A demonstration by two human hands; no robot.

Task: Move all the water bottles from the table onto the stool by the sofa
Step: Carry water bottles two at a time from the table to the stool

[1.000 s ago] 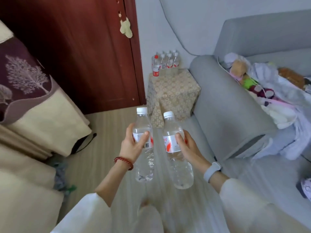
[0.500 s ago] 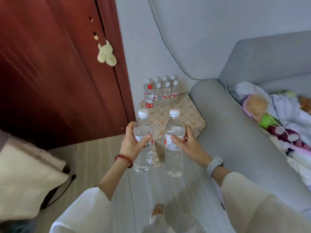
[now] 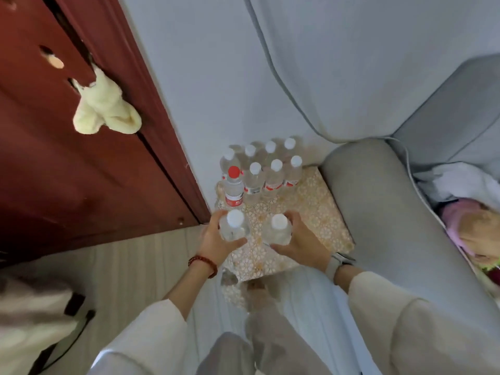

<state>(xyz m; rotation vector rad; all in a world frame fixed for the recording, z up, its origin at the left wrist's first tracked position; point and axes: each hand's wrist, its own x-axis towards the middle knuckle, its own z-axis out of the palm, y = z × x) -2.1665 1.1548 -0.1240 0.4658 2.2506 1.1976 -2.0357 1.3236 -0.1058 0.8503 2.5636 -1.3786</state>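
1. Far left, a dark red wooden door (image 3: 67, 171) fills the corner, with a pale yellow fluffy cloth (image 3: 104, 109) hanging at its edge.
2. Near left, on the light wood-plank floor (image 3: 130, 269), lies a cream-coloured bundle of fabric (image 3: 29, 320), blurred.
3. Left of centre, the left hand (image 3: 216, 244), with a red bead bracelet (image 3: 203, 262) on its wrist, has its fingers and thumb curled round a clear plastic water bottle with a white cap (image 3: 234, 226), held upright above the near left part of the stool.
4. At the centre stands the square stool covered in gold floral-patterned fabric (image 3: 319, 212), set between the door frame and the sofa arm, against the pale wall (image 3: 216, 63).
5. On the stool's far part stands a tight cluster of clear water bottles with white caps and red labels (image 3: 270, 169), in two rows; at the cluster's near left edge is one clear bottle with a red cap (image 3: 233, 185).
6. Right of centre, the right hand (image 3: 300, 244), a pale grey smartwatch (image 3: 336, 263) on its wrist, grips a second clear white-capped water bottle (image 3: 278, 231), upright above the stool's near middle, just beside the left one.
7. Right of the stool, the grey fabric sofa (image 3: 392, 239) touches its side with a rounded arm.
8. Far right, on the sofa seat, a heap of white and pink soft things (image 3: 465, 212) lies, too blurred to tell apart.
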